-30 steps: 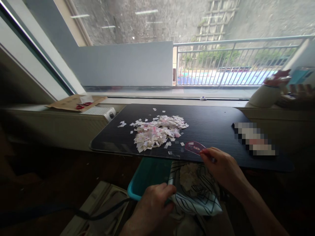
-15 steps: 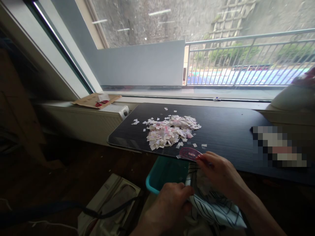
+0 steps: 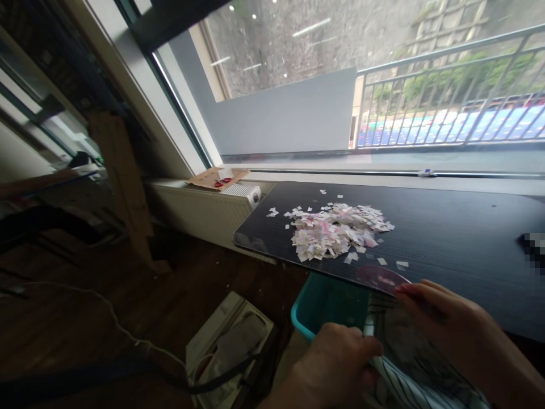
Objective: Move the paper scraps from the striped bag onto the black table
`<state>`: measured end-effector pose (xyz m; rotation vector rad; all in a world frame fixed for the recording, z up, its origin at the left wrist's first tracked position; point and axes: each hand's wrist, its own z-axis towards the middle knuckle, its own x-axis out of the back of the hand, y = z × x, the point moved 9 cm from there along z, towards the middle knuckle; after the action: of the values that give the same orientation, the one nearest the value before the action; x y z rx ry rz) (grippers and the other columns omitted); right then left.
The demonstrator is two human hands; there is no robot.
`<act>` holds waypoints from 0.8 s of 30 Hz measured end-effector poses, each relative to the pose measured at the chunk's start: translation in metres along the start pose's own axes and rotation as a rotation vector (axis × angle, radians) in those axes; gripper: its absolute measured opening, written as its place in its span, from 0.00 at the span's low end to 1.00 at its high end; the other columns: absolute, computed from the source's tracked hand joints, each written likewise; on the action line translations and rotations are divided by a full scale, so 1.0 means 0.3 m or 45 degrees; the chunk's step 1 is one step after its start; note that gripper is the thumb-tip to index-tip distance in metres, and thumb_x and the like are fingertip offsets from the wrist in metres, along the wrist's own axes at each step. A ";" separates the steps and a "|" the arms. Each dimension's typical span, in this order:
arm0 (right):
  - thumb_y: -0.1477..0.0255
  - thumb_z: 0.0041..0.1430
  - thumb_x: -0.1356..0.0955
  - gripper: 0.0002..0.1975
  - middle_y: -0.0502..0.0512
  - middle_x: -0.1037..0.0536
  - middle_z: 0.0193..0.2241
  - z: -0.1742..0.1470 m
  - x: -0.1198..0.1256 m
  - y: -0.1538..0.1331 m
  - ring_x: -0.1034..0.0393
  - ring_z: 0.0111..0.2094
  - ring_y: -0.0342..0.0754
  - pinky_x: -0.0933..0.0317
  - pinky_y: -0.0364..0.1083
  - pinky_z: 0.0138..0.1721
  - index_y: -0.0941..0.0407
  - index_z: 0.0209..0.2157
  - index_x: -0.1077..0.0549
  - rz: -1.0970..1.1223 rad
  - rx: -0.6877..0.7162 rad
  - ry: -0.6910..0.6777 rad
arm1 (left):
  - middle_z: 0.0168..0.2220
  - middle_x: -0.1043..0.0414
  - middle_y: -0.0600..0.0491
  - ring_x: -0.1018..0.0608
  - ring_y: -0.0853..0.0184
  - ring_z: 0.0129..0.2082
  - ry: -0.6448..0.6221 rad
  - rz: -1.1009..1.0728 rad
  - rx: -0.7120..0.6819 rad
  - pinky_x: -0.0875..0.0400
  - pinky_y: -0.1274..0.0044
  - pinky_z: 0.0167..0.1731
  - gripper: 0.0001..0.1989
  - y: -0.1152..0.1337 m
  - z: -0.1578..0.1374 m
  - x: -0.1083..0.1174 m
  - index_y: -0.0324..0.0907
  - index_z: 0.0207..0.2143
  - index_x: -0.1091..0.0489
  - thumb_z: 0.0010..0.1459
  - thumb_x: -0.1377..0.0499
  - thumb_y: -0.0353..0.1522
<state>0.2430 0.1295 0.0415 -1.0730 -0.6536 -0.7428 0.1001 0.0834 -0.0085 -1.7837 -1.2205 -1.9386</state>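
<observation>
My right hand (image 3: 443, 309) is closed on a pink see-through oval plastic piece (image 3: 378, 276), held flat at the near edge of the dark table (image 3: 460, 233). Its exact kind I cannot make out. A heap of small white and pinkish paper pieces (image 3: 336, 230) lies on the table just beyond it, with several loose scraps around. My left hand (image 3: 340, 355) is closed on the edge of a pale striped bag (image 3: 395, 369) below the table edge. Part of the bag is hidden behind my hands. Left of the bag stands a teal plastic bin (image 3: 304, 312), partly under the table.
At the lower left an open box (image 3: 230, 346) holds a pale item and cables. A radiator (image 3: 200, 213) runs under the window, with cardboard (image 3: 208, 178) and red-handled scissors (image 3: 222, 183) on top. A tall cardboard piece (image 3: 123, 170) stands further left.
The view has turned left, so everything sits further right in the picture. Both hands keep their holds, and the pink plastic piece stays at the table edge beside the paper heap.
</observation>
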 end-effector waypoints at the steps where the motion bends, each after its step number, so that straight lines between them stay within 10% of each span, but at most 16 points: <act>1: 0.56 0.56 0.37 0.15 0.52 0.23 0.28 -0.003 0.017 0.030 0.29 0.25 0.46 0.41 0.42 0.23 0.51 0.31 0.26 -0.028 -0.018 0.033 | 0.35 0.25 0.54 0.22 0.63 0.34 0.016 0.003 0.001 0.31 0.79 0.32 0.13 0.000 0.000 0.000 0.46 0.42 0.30 0.53 0.38 0.34; 8: 0.58 0.56 0.38 0.14 0.51 0.22 0.31 -0.042 0.125 0.089 0.28 0.26 0.47 0.41 0.44 0.25 0.50 0.34 0.25 -0.318 -0.210 0.238 | 0.32 0.25 0.55 0.23 0.62 0.31 0.070 0.054 -0.005 0.31 0.77 0.32 0.10 -0.002 0.004 0.002 0.46 0.39 0.30 0.53 0.38 0.33; 24: 0.65 0.61 0.39 0.12 0.50 0.26 0.27 -0.022 0.028 -0.043 0.31 0.27 0.43 0.41 0.41 0.29 0.52 0.33 0.26 -0.059 -0.120 0.089 | 0.34 0.26 0.55 0.22 0.61 0.34 0.025 -0.004 0.025 0.31 0.76 0.33 0.10 -0.010 0.006 0.006 0.45 0.39 0.30 0.53 0.39 0.28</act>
<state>0.2383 0.1178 0.0526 -1.1159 -0.5904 -0.8546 0.0989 0.0871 -0.0081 -1.7502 -1.2327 -1.9340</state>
